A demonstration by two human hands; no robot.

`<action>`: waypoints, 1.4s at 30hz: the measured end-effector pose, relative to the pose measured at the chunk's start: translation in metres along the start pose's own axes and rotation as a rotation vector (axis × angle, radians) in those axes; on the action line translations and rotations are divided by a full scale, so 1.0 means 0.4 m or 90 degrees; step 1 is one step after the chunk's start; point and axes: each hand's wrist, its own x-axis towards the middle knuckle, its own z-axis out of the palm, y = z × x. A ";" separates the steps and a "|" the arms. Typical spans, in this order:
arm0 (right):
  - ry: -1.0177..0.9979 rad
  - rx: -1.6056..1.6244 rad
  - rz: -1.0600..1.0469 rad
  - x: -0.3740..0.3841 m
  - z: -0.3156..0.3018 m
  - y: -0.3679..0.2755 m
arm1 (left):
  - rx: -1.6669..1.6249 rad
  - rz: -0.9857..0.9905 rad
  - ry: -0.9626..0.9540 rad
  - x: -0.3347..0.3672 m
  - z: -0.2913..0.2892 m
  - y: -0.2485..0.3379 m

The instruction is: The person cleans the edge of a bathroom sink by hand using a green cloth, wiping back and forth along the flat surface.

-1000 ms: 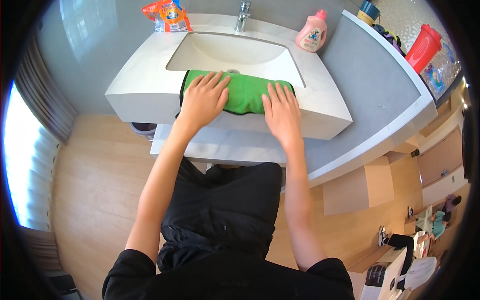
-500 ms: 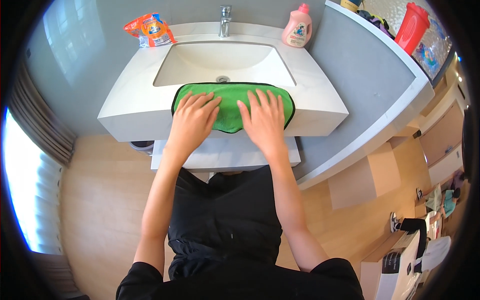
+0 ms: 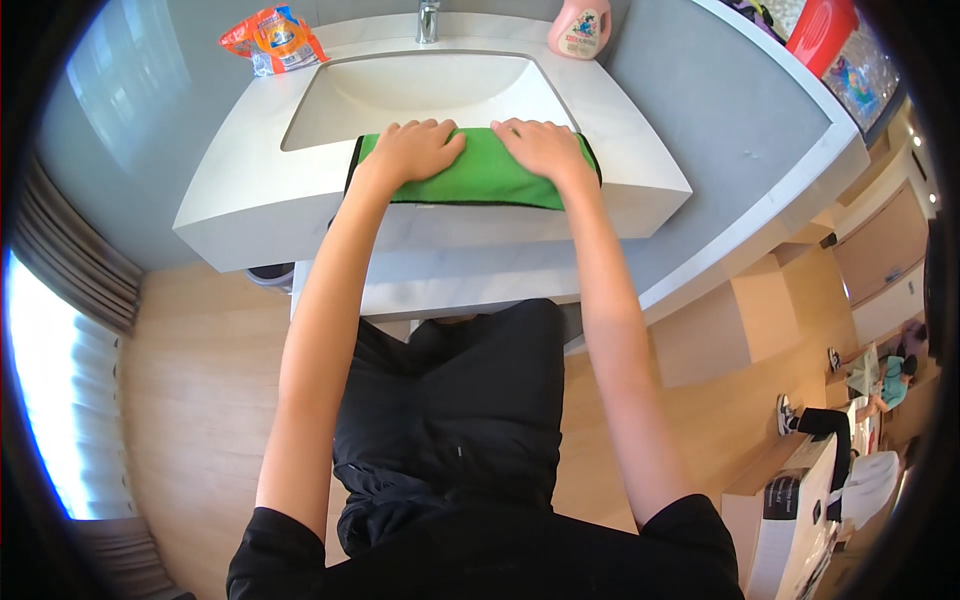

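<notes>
A green cloth (image 3: 482,180) with a black border lies over the front edge of the white washbasin counter (image 3: 245,150). My left hand (image 3: 412,152) is closed on the cloth's far left part, its fingers curled over toward the basin. On the far right part, my right hand (image 3: 545,150) grips the cloth in the same way. The fingertips of both hands are hidden behind the fold. Just beyond the cloth is the white sink basin (image 3: 430,85).
Behind the basin rises a chrome faucet (image 3: 428,20). An orange detergent bag (image 3: 277,42) stands at the back left, a pink detergent bottle (image 3: 581,28) at the back right. A grey partition (image 3: 720,130) borders the counter's right side. People (image 3: 870,480) are at the far right.
Both hands have gone from lying flat with spread fingers to curling over the cloth's far edge. The cloth's far black border no longer shows. The view has shifted slightly.
</notes>
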 end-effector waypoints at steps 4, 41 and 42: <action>-0.108 -0.006 0.061 0.079 -0.007 0.081 | -0.025 -0.044 -0.038 0.046 -0.011 0.047; 0.528 0.058 -0.194 -0.249 0.126 -0.053 | -0.047 0.094 0.471 -0.283 0.049 0.113; 0.500 0.067 -0.179 -0.255 0.120 -0.060 | -0.045 0.093 0.459 -0.285 0.044 0.112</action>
